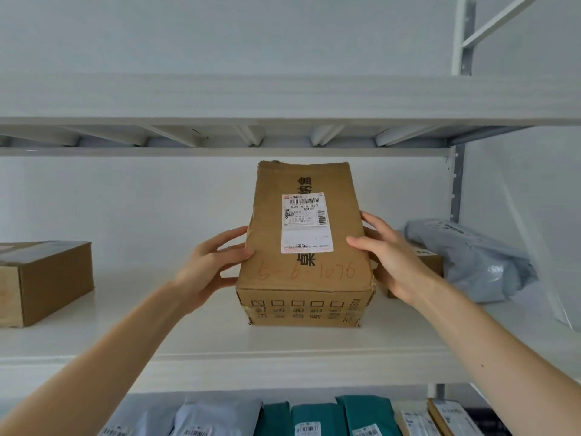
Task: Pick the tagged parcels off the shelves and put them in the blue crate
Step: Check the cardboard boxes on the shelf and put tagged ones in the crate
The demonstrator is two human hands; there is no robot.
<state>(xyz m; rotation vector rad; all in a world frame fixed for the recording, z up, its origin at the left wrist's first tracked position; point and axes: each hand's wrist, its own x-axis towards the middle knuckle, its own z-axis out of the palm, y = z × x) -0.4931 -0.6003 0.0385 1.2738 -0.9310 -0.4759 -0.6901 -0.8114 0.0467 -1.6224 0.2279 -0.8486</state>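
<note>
1. Our left hand (213, 265) and right hand (393, 256) grip the box (314, 278), fingers curled round its sides.
2. It sits on the shelf (220, 338).
3. If we squeeze too softly, it may slip off the shelf.

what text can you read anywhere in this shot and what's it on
"5-9-1076": red handwriting on top of the cardboard box, which the left hand and right hand hold.
"880 013": under the barcode on its shipping label; other label print too small.
"桌", "盒": large black print on the box top; front print blurred.
Labels on the lower-shelf mailers: too small.
</note>
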